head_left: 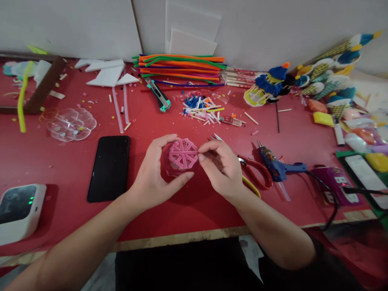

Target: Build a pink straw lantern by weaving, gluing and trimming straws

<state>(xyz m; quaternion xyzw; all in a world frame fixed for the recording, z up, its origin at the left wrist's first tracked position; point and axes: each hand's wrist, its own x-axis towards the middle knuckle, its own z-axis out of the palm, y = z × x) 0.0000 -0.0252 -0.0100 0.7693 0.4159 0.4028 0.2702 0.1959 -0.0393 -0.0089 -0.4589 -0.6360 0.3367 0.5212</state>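
Note:
A round pink craft piece (pixel 183 154) with spokes like a wheel is held just over the red table, its sides faceted and partly see-through. My left hand (pixel 157 171) wraps around its left side, thumb along the near edge and fingers behind. At the right rim, my right hand (pixel 222 167) pinches the end of a pink spoke between thumb and forefinger; the other fingers are curled. Red-handled scissors (pixel 257 171) lie just right of this hand, partly hidden by it. A blue glue gun (pixel 275 163) rests farther right.
A black phone (pixel 109 169) lies left of my hands, a white device (pixel 22 212) at the far left. Behind are a box cutter (pixel 158 95), colourful pipe cleaners (pixel 182 66) and a pile of cut bits (pixel 201 107). Finished crafts (pixel 330 76) crowd the right; a cord trails there.

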